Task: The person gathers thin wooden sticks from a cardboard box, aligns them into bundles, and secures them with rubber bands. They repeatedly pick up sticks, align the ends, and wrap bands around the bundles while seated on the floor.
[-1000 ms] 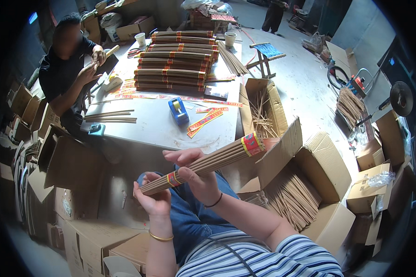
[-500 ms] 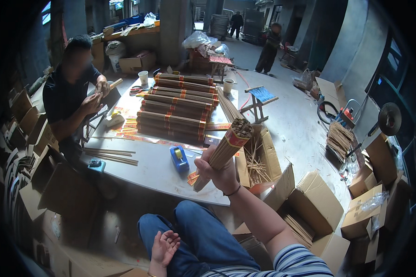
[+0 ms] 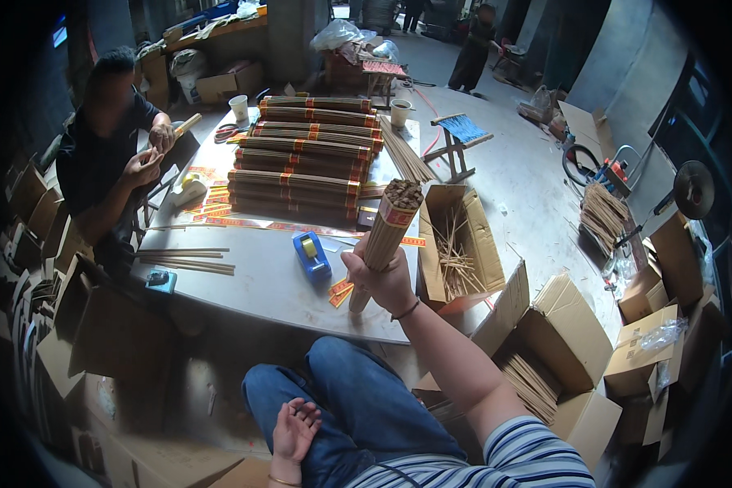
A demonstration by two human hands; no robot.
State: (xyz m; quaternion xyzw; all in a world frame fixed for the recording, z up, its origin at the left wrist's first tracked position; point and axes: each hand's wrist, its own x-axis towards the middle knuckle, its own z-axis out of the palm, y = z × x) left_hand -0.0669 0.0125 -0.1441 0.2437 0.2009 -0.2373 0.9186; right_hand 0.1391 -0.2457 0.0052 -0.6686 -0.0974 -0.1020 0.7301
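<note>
Bundle of slim brown sticks (image 3: 388,236), belted near its top by a reddish paper band (image 3: 398,216), stands nearly upright in the wrapped fingers of the right grip (image 3: 381,281), over the white bench (image 3: 276,285); whether its lower end touches is hard to tell. Left of that grip sits a blue plastic tape dispenser (image 3: 312,259), with a pile of banded brown bundles (image 3: 297,167) beyond. Below, the left grip (image 3: 296,429) rests palm up near blue denim jeans (image 3: 362,386), fingers loosely spread.
</note>
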